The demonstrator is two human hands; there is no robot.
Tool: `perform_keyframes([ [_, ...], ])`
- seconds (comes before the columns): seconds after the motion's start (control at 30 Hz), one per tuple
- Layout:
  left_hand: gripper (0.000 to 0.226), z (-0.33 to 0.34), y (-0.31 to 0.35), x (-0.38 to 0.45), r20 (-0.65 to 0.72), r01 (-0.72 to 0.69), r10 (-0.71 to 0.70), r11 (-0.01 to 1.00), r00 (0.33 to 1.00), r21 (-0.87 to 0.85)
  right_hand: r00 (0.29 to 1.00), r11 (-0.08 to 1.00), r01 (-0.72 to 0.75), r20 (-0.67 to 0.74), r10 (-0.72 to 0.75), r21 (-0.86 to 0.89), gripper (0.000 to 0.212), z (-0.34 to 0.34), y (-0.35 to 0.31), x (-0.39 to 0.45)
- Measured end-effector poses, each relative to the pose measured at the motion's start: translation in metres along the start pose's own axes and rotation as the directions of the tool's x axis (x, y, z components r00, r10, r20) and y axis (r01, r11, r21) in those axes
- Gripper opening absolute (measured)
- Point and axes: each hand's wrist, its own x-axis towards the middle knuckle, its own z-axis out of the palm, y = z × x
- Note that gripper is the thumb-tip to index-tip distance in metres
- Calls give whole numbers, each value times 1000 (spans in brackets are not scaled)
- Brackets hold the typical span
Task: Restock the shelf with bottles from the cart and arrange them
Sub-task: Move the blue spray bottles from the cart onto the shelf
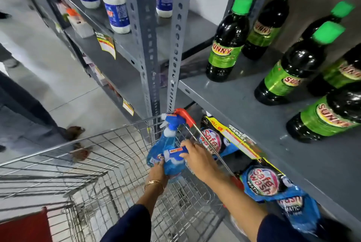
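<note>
- The grey metal shelf fills the right and upper part of the view, with perforated uprights in the middle.
- The wire cart stands on the floor below and to the left of the shelf; its red handle corner is just beside the shelf edge.
- On the shelf board at the right stand dark bottles with green caps and green "Sunny" labels; at least six are visible, in loose rows, some near the front edge.
- On the higher board at the upper left stand white bottles with blue labels.
- Under the board with the dark bottles lie blue "Safe Wash" pouches, with yellow price tags hanging on the edge of the shelf above them.
- Two blue spray bottles are held together over the cart, near its right rim; one white and blue trigger head points up toward the red handle corner.
- The left hand, with a gold bangle on the wrist, has its grip closed around the lower part of the spray bottles from below.
- The right hand has its grip closed on the upper part of the same spray bottles, fingers curled over a blue and white trigger head.
- Both forearms come out of dark blue sleeves.
</note>
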Motion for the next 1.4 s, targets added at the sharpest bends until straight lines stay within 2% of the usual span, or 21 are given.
perform_keyframes([
  [0.23, 47, -12, 7, -45, 40, -106, 105, 994, 994, 20, 995, 993, 4, -100, 8, 120, 22, -35, -15, -28],
  [0.33, 42, -22, 21, -70, 7, -148, 148, 989, 989, 3, 990, 991, 32, -140, -13, 132, 24, -56, -22, -46],
  [0.47, 52, -36, 39, -102, -71, -203, 197, 974, 978, -99, 955, 984, 71, -295, -19, 164, 23, -83, -30, -70],
  [0.57, 50, -46, 58, -130, -156, -278, 256, 951, 954, -133, 902, 973, 63, -430, 40, 221, 26, -109, -34, -89],
  [0.73, 35, -50, 97, -174, -306, -409, 314, 851, 899, -328, 809, 947, 150, -585, 47, 284, 23, -162, -38, -119],
  [0.93, 39, -48, 161, -213, -360, -586, 471, 722, 806, -368, 663, 939, 222, -747, 51, 261, 19, -227, -34, -170],
  [1.03, 33, -40, 203, -232, -328, -652, 564, 683, 758, -331, 595, 958, 197, -802, 52, 208, 19, -261, -18, -202],
  [1.13, 45, -27, 246, -251, -312, -714, 643, 633, 700, -298, 533, 973, 158, -844, 57, 165, 20, -292, 0, -234],
  [1.3, 36, 5, 312, -276, -256, -803, 765, 526, 591, -281, 419, 989, 69, -903, 92, 133, 20, -337, 36, -286],
  [1.4, 33, 30, 349, -287, -175, -797, 794, 515, 582, -316, 359, 987, -11, -921, 153, 159, 20, -356, 65, -316],
])
